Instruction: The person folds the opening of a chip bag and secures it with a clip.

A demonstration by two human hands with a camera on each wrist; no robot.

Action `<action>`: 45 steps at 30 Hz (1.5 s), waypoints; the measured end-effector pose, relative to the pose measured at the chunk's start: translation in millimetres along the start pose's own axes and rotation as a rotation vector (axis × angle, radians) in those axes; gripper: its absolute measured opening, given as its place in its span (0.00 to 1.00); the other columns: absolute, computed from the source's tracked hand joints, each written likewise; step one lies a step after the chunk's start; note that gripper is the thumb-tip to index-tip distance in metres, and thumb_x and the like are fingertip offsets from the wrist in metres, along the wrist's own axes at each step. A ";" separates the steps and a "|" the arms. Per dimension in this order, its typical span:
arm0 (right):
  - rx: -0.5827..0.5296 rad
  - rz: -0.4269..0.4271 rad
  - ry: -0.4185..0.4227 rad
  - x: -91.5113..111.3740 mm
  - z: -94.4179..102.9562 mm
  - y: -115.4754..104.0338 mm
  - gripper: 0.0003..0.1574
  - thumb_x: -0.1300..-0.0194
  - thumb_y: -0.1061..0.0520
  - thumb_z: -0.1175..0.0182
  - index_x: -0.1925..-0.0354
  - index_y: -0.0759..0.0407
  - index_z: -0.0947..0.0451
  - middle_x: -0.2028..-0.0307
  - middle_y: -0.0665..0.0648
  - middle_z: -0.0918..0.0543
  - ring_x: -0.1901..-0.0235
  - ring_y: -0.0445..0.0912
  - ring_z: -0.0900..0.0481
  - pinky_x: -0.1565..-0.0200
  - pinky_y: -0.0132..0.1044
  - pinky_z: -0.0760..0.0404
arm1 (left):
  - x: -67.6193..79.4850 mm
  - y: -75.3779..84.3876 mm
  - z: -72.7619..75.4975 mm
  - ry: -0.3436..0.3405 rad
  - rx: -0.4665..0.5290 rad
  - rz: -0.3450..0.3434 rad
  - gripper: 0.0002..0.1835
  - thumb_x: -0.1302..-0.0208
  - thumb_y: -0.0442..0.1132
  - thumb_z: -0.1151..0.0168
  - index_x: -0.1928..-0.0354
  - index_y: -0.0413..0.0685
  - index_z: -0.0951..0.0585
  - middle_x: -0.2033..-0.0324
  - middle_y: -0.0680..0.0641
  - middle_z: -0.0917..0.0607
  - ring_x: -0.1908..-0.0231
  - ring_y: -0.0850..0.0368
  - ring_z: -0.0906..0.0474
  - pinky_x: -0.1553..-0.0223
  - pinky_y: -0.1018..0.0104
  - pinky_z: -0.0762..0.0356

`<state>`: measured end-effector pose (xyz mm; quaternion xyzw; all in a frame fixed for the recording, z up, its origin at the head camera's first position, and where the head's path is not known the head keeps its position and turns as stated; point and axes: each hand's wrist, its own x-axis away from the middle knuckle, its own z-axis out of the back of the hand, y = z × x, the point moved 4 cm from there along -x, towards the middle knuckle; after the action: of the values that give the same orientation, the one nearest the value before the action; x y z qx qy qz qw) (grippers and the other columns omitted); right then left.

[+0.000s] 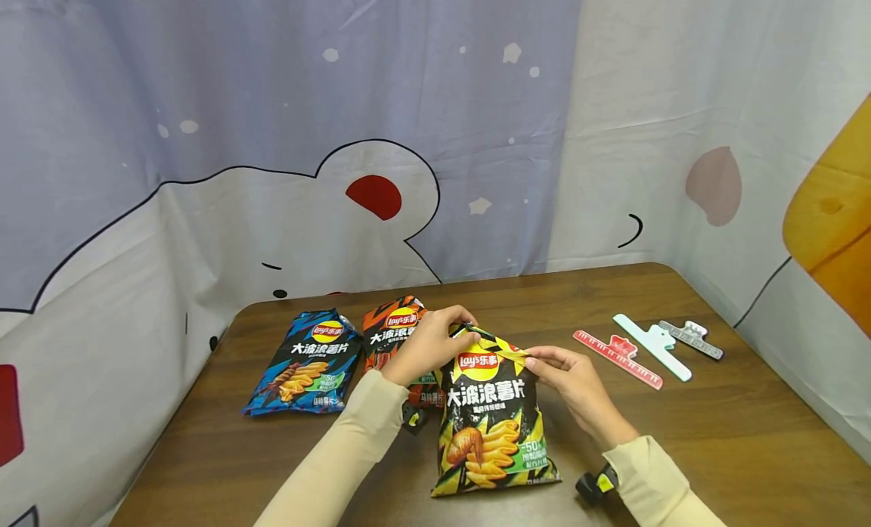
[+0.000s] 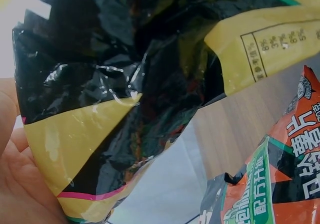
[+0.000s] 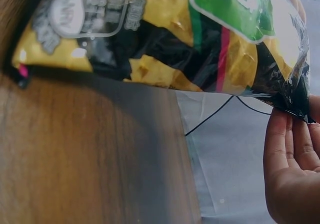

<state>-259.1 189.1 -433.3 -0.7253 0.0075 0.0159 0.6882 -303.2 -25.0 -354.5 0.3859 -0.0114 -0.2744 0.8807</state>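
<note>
A black and yellow bag of potato chips [image 1: 486,429] stands tilted up over the table, its printed front facing me in the head view. At its top left corner my left hand [image 1: 435,342] grips the edge. My right hand [image 1: 574,383] pinches the top right corner, where a yellow strip of the seal is folded over. In the left wrist view the back of the chip bag [image 2: 100,69] fills most of the picture, creased near the top. The right wrist view shows my right hand's fingers [image 3: 292,139] at the bag's corner.
A blue bag of chips [image 1: 309,364] lies at the left of the table [image 1: 204,451]. Behind my left hand is an orange bag of chips [image 1: 381,338], partly covered. At the right lie a red clip [image 1: 619,357], a pale green clip [image 1: 653,345] and a grey clip [image 1: 690,338].
</note>
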 end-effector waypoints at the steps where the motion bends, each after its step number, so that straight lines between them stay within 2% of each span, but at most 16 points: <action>1: -0.001 0.001 -0.001 -0.3 0.2 0.1 0.10 0.38 0.62 0.37 0.57 0.62 0.18 0.66 0.43 0.14 0.63 0.37 0.17 0.59 0.32 0.18 | 0.0 0.2 0.0 0.000 0.001 -0.001 0.13 0.34 0.44 0.38 0.52 0.46 0.19 0.54 0.49 0.16 0.55 0.56 0.21 0.50 0.56 0.24; 8: 0.006 0.002 -0.001 -1.3 0.7 1.6 0.14 0.38 0.61 0.36 0.54 0.66 0.19 0.66 0.43 0.14 0.63 0.37 0.17 0.58 0.33 0.18 | -0.2 -0.5 -1.2 0.006 -0.001 0.003 0.09 0.34 0.43 0.39 0.54 0.51 0.20 0.55 0.50 0.16 0.57 0.58 0.21 0.51 0.58 0.23; 14: 0.009 0.005 -0.008 -1.5 1.0 2.0 0.14 0.38 0.60 0.36 0.55 0.66 0.19 0.66 0.43 0.14 0.63 0.37 0.17 0.59 0.33 0.18 | -0.2 -1.1 -2.1 0.003 -0.007 0.002 0.10 0.34 0.43 0.39 0.54 0.50 0.19 0.54 0.50 0.16 0.58 0.58 0.21 0.52 0.59 0.24; 22: 0.012 0.022 -0.019 -1.4 1.3 0.8 0.22 0.38 0.60 0.36 0.50 0.74 0.22 0.66 0.43 0.13 0.63 0.37 0.17 0.59 0.33 0.18 | -0.4 0.4 -1.6 0.006 -0.006 -0.010 0.11 0.34 0.43 0.39 0.53 0.47 0.19 0.55 0.49 0.16 0.58 0.57 0.21 0.52 0.58 0.24; 36: 0.024 0.026 -0.032 -1.7 2.0 -0.3 0.18 0.38 0.60 0.36 0.53 0.71 0.20 0.66 0.43 0.13 0.63 0.37 0.17 0.59 0.33 0.18 | -0.1 1.5 -1.2 0.000 -0.012 -0.007 0.13 0.34 0.43 0.39 0.52 0.44 0.19 0.54 0.48 0.16 0.56 0.56 0.20 0.51 0.58 0.23; 45: 0.054 0.038 -0.054 -1.4 2.6 -1.8 0.19 0.39 0.61 0.36 0.51 0.72 0.21 0.67 0.43 0.13 0.63 0.38 0.16 0.59 0.33 0.18 | 0.6 2.1 -0.4 0.003 -0.021 -0.011 0.10 0.34 0.44 0.39 0.54 0.50 0.19 0.55 0.50 0.15 0.58 0.59 0.20 0.52 0.59 0.24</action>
<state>-260.4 191.8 -431.6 -0.7056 0.0033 0.0485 0.7070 -301.7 -23.8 -353.5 0.3771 -0.0052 -0.2786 0.8833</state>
